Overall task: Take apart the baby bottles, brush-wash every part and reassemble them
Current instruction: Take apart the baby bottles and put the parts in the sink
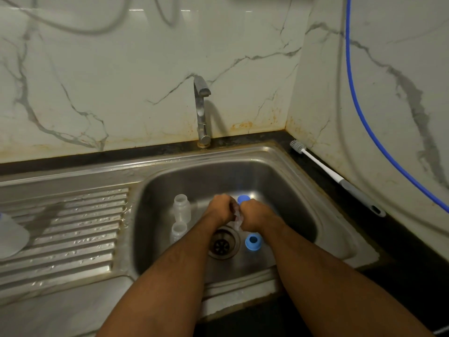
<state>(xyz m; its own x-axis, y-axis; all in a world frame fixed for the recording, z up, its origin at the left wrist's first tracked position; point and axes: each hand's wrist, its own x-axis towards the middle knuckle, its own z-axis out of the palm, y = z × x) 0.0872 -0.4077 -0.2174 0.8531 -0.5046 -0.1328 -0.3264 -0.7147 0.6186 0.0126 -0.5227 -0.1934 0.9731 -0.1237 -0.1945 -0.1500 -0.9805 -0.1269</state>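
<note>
Steel sink, basin at frame centre. Both hands meet over the basin, just above the drain. Left hand and right hand have fingers curled, both pinching a small clear teat between them; the piece is blurred, so exact grip cannot be told. A blue ring shows at 12 o'clock of the right hand, touching its fingers; whether it is held or joined to the teat cannot be told.

Second blue ring lies on the basin floor at 3 o'clock of the drain, just beside it, opening facing up.

Two clear bottles, no tops, stand in the basin at 9 o'clock of the hands: larger bottle farther back, smaller bottle nearer, just beside each other.

Brush, white shaft and grey handle, lies on the dark counter at 2 o'clock of the basin, along the wall, bristles toward the corner. Well apart from the hands.

Tap at 12 o'clock, no water visible. Ribbed drainboard at 9 o'clock, wet; a translucent cap rests on it at the frame edge. Blue hose runs down the right wall.
</note>
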